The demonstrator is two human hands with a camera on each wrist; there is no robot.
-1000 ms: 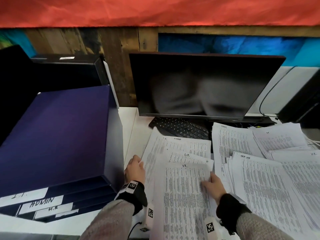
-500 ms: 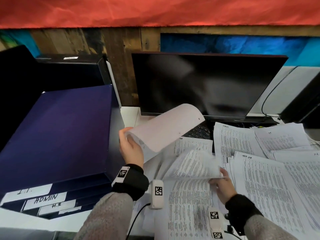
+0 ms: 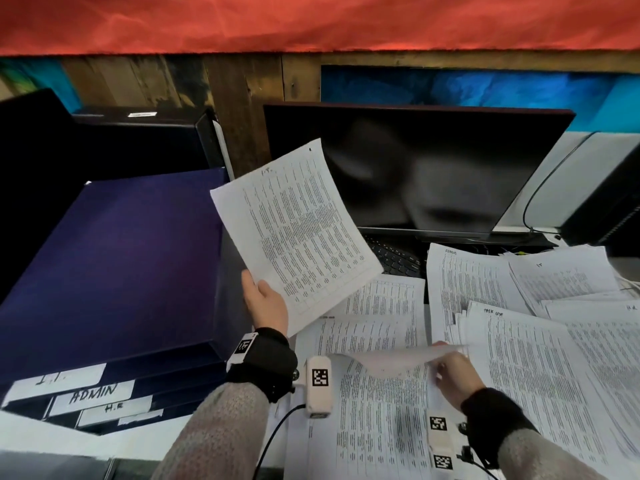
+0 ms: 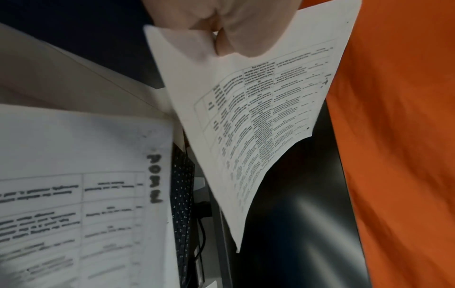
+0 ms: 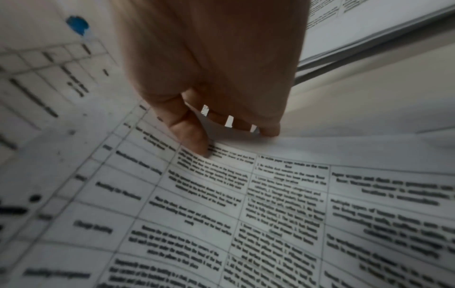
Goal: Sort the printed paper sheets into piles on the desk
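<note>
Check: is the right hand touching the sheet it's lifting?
Touching. Right wrist view shows the right hand pinching the lifted sheet at its edge, thumb on top, fingers beneath.

Paper-covered desk point(image 3: 138, 441), monitor point(image 3: 433, 168) behind

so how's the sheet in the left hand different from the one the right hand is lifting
The left hand grips its sheet by a bottom corner, raised clear of the desk, printed face toward the camera. The right hand pinches its sheet by an edge, low over the pile, seen almost edge-on. The raised sheet looks sharp, the low one motion-blurred. Both are white pages printed with tables.
</note>
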